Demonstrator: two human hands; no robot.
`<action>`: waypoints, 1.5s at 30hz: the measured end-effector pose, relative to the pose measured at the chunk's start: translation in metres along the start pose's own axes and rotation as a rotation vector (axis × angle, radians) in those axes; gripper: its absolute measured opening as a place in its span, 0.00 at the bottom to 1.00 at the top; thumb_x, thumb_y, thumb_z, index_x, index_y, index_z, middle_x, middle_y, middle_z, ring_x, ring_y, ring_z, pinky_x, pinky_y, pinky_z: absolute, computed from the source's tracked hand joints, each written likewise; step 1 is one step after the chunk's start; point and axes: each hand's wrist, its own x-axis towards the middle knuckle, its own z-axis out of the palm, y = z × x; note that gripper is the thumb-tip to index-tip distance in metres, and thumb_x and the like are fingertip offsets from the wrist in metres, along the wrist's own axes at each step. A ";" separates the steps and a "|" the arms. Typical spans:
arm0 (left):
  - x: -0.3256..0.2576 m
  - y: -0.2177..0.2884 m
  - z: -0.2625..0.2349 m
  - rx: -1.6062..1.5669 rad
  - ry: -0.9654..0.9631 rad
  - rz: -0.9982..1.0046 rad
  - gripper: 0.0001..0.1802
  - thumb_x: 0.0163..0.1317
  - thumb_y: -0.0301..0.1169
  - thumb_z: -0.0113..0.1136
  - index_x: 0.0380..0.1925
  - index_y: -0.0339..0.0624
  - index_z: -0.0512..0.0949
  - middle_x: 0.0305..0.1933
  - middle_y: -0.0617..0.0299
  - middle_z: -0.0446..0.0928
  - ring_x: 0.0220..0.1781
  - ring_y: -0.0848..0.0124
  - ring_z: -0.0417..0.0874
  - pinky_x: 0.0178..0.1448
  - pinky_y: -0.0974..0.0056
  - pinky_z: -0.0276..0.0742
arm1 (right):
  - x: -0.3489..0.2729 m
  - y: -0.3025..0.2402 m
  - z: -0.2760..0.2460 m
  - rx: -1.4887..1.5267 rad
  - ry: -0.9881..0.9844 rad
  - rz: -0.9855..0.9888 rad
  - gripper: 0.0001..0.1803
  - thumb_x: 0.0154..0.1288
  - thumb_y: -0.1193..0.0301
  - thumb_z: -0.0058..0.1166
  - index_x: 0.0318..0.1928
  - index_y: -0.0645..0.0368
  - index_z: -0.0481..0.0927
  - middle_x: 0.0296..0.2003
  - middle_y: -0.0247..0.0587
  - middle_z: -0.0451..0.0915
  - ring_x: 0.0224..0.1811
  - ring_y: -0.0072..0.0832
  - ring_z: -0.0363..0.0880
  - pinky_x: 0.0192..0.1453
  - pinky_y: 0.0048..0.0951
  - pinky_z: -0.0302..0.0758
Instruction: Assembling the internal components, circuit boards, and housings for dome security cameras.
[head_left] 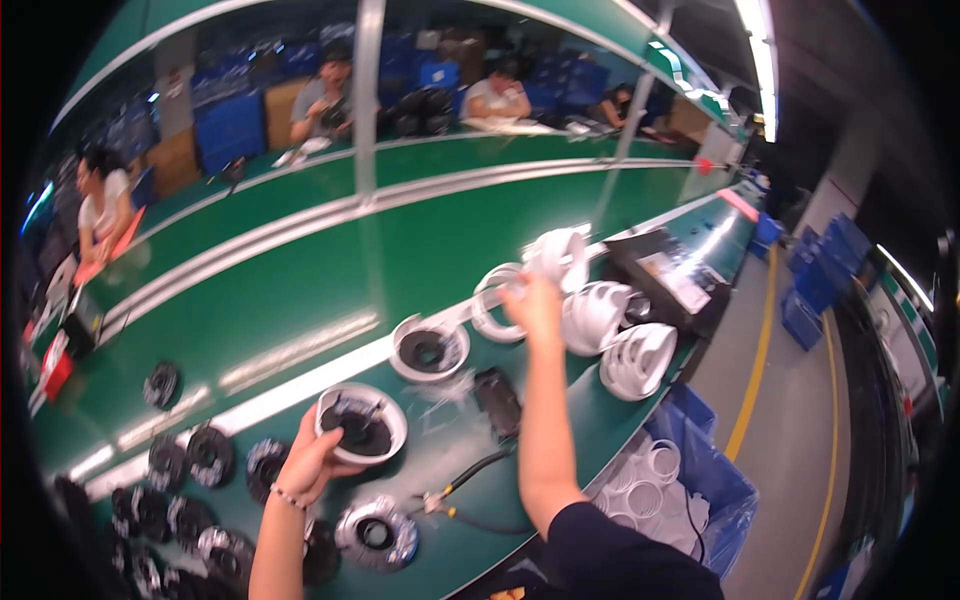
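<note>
My left hand (313,462) grips a round white housing (362,421) with black parts and wires inside, held just above the green bench. My right hand (533,305) is stretched forward and holds a white ring-shaped cover (561,257), which looks blurred. A white ring (494,300) lies just left of that hand. A second white housing with a black centre (429,349) rests on the bench between my hands. Stacks of white covers (637,358) stand to the right of my right hand.
Black round parts (190,460) lie in a row at the lower left. A small black box (497,399) and a black cable (478,470) sit near my right forearm. A blue bin of white rings (700,480) stands beside the bench. Several people sit across the green conveyor (300,270).
</note>
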 end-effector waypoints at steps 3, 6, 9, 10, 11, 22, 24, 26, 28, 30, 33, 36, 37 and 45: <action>0.013 -0.013 -0.019 -0.018 0.073 -0.039 0.29 0.59 0.24 0.40 0.59 0.54 0.46 0.53 0.51 0.64 0.44 0.55 0.76 0.40 0.48 0.76 | -0.004 -0.017 0.007 0.001 -0.226 0.025 0.25 0.40 0.58 0.62 0.40 0.56 0.77 0.37 0.45 0.77 0.42 0.39 0.75 0.47 0.39 0.69; 0.015 -0.018 -0.018 -0.020 0.099 -0.046 0.30 0.60 0.24 0.39 0.60 0.52 0.44 0.53 0.51 0.64 0.44 0.56 0.76 0.43 0.47 0.75 | -0.004 -0.003 0.023 -0.066 -0.421 0.028 0.22 0.41 0.59 0.61 0.38 0.56 0.78 0.36 0.46 0.78 0.41 0.39 0.75 0.46 0.37 0.70; 0.014 -0.017 -0.009 0.156 0.195 -0.006 0.32 0.59 0.26 0.43 0.61 0.48 0.43 0.56 0.50 0.60 0.46 0.61 0.73 0.43 0.48 0.74 | -0.004 0.014 0.040 -0.032 -0.562 0.069 0.19 0.42 0.61 0.60 0.38 0.55 0.79 0.36 0.48 0.78 0.41 0.39 0.76 0.47 0.35 0.71; 0.013 -0.016 -0.010 0.219 0.230 0.037 0.32 0.59 0.26 0.45 0.61 0.48 0.43 0.58 0.50 0.58 0.48 0.61 0.71 0.43 0.51 0.74 | -0.005 0.013 0.042 -0.009 -0.586 0.108 0.18 0.42 0.63 0.59 0.37 0.54 0.79 0.36 0.47 0.78 0.41 0.39 0.76 0.47 0.34 0.71; 0.011 -0.014 -0.011 0.282 0.269 0.079 0.33 0.58 0.27 0.46 0.61 0.48 0.44 0.60 0.50 0.55 0.51 0.62 0.69 0.43 0.53 0.74 | -0.007 0.012 0.045 -0.011 -0.573 0.137 0.17 0.42 0.64 0.59 0.37 0.54 0.79 0.36 0.47 0.78 0.41 0.39 0.76 0.47 0.34 0.71; -0.055 0.023 -0.026 0.371 0.492 0.473 0.30 0.54 0.21 0.49 0.58 0.39 0.54 0.61 0.52 0.56 0.62 0.61 0.58 0.62 0.63 0.56 | 0.008 0.027 0.051 0.116 -0.177 0.004 0.16 0.46 0.57 0.57 0.20 0.57 0.80 0.18 0.46 0.77 0.22 0.36 0.77 0.31 0.35 0.71; -0.061 0.024 -0.045 0.336 0.594 0.509 0.25 0.55 0.21 0.49 0.55 0.36 0.59 0.57 0.52 0.63 0.59 0.64 0.63 0.61 0.64 0.56 | 0.012 0.023 0.037 0.095 -0.112 -0.054 0.20 0.49 0.54 0.54 0.21 0.62 0.79 0.16 0.50 0.74 0.20 0.41 0.75 0.26 0.38 0.68; -0.071 0.025 -0.067 0.381 0.677 0.550 0.23 0.55 0.22 0.49 0.53 0.35 0.62 0.54 0.52 0.66 0.58 0.65 0.65 0.61 0.64 0.57 | 0.016 0.013 0.025 0.092 0.024 -0.124 0.22 0.51 0.54 0.52 0.20 0.63 0.77 0.15 0.50 0.73 0.19 0.40 0.75 0.25 0.36 0.67; -0.069 0.018 -0.090 0.542 0.763 0.569 0.23 0.53 0.25 0.54 0.50 0.38 0.65 0.51 0.58 0.69 0.56 0.68 0.67 0.58 0.64 0.61 | 0.010 -0.023 -0.006 0.277 0.114 -0.141 0.18 0.54 0.61 0.53 0.19 0.65 0.75 0.12 0.41 0.72 0.15 0.21 0.68 0.21 0.27 0.63; -0.065 0.012 -0.108 0.900 0.793 0.507 0.24 0.46 0.28 0.59 0.46 0.35 0.68 0.46 0.54 0.74 0.50 0.65 0.73 0.54 0.65 0.66 | -0.001 -0.058 -0.036 0.453 0.136 -0.150 0.17 0.53 0.64 0.54 0.17 0.65 0.74 0.10 0.39 0.69 0.13 0.19 0.66 0.20 0.24 0.62; -0.049 0.012 -0.095 1.256 0.640 0.432 0.26 0.44 0.29 0.60 0.46 0.37 0.69 0.47 0.48 0.72 0.52 0.54 0.70 0.57 0.60 0.64 | -0.027 -0.098 -0.071 0.606 0.133 -0.273 0.15 0.52 0.69 0.55 0.16 0.65 0.72 0.09 0.33 0.68 0.13 0.15 0.63 0.18 0.20 0.59; -0.030 0.009 -0.093 1.518 0.465 0.374 0.28 0.42 0.27 0.59 0.49 0.41 0.67 0.47 0.52 0.72 0.51 0.57 0.71 0.62 0.53 0.53 | -0.055 -0.129 -0.098 0.708 0.016 -0.455 0.11 0.49 0.73 0.57 0.15 0.65 0.72 0.09 0.34 0.68 0.12 0.15 0.64 0.17 0.19 0.58; -0.030 0.007 -0.099 1.475 0.410 0.278 0.29 0.42 0.26 0.59 0.49 0.41 0.67 0.46 0.53 0.73 0.51 0.58 0.71 0.63 0.50 0.49 | -0.064 -0.140 -0.101 0.714 -0.017 -0.542 0.11 0.48 0.74 0.57 0.15 0.64 0.72 0.09 0.34 0.68 0.11 0.16 0.64 0.16 0.19 0.58; -0.038 0.013 -0.102 1.224 0.688 0.577 0.18 0.41 0.25 0.58 0.37 0.38 0.73 0.37 0.49 0.74 0.41 0.54 0.75 0.47 0.61 0.70 | -0.099 -0.166 -0.111 0.807 -0.230 -0.799 0.11 0.42 0.78 0.58 0.13 0.63 0.69 0.10 0.37 0.67 0.11 0.23 0.64 0.15 0.21 0.55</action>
